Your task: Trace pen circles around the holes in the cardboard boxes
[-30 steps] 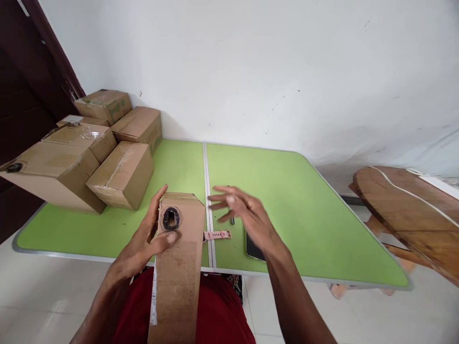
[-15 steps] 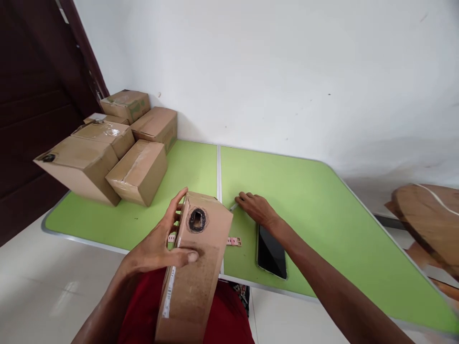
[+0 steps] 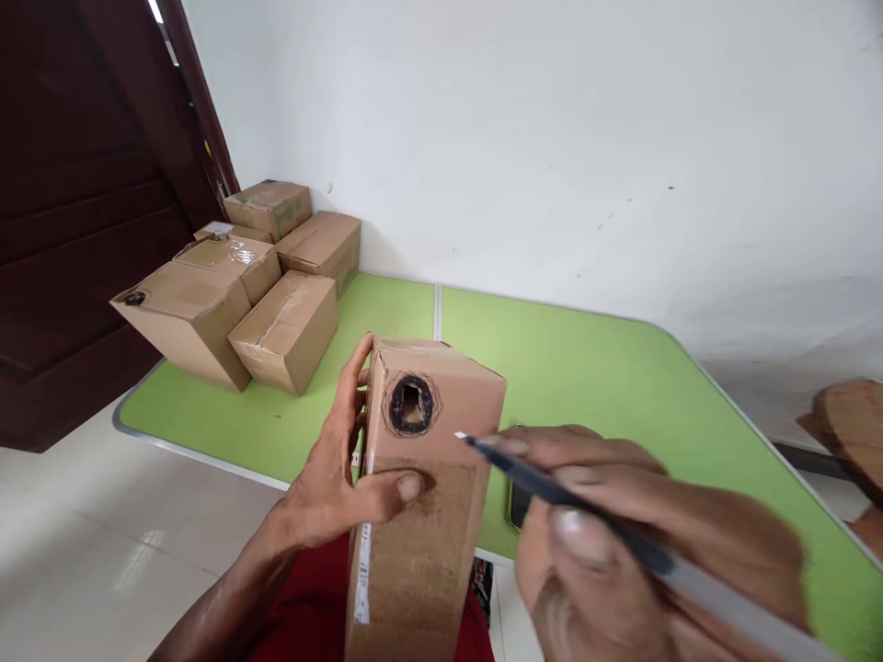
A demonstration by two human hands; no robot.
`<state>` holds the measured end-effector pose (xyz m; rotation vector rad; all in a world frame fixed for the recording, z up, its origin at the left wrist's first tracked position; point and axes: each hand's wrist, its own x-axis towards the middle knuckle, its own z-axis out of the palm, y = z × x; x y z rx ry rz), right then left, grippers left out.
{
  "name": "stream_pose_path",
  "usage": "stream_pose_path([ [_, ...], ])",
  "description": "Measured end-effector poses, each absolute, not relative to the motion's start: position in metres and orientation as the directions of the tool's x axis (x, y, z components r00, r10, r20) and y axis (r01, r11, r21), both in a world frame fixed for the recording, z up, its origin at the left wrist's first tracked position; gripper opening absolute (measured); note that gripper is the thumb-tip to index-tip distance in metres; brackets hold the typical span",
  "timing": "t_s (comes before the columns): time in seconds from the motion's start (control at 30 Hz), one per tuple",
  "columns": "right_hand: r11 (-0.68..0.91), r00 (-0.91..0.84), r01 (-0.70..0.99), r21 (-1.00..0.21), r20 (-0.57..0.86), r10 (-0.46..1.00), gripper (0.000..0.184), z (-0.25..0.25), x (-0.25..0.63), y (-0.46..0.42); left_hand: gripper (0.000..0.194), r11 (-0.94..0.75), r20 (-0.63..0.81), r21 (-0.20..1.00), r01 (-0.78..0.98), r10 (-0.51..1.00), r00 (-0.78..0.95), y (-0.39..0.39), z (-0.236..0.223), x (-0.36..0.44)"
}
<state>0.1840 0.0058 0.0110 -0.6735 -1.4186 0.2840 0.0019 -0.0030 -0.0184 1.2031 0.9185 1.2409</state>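
Observation:
A tall cardboard box (image 3: pixel 441 496) leans against my lap at the table's near edge. My left hand (image 3: pixel 345 478) grips its left side, thumb on the front face and fingers behind. Near the top of that face is a small squarish hole (image 3: pixel 412 405) ringed with thick black ink and loose scribbled lines. Close to the camera, my right hand (image 3: pixel 635 524) pinches a pen (image 3: pixel 586 510) with a dark front part and a greyish, blurred rear. Its pale tip points at the box's face, right of the hole; whether it touches cannot be made out.
Several closed cardboard boxes (image 3: pixel 282 331) stand grouped on the left of the green table (image 3: pixel 566 349), by a dark door (image 3: pixel 83 202). A phone (image 3: pixel 517 506) lies mostly hidden behind my right hand. A brown wooden object (image 3: pixel 855 423) is beyond the table's right edge.
My right hand has lifted the pen from the table and brought it up close to the box's front face. My view has shifted slightly, with the box appearing further right.

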Motion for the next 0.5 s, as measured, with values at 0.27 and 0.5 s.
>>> stream_pose_path([
  [0.27,0.838,-0.072,0.31,-0.449,0.868,0.491,0.038,0.012,0.189,0.0,0.133,-0.137,0.16,0.972,-0.192,0.981,0.112,-0.01,-0.014,0.002],
  [0.5,0.817,-0.104,0.398,-0.417,0.865,0.491,0.034,0.018,0.182,-0.002,0.135,-0.196,0.209,0.974,-0.115,0.971,0.118,-0.004,-0.014,0.004],
])
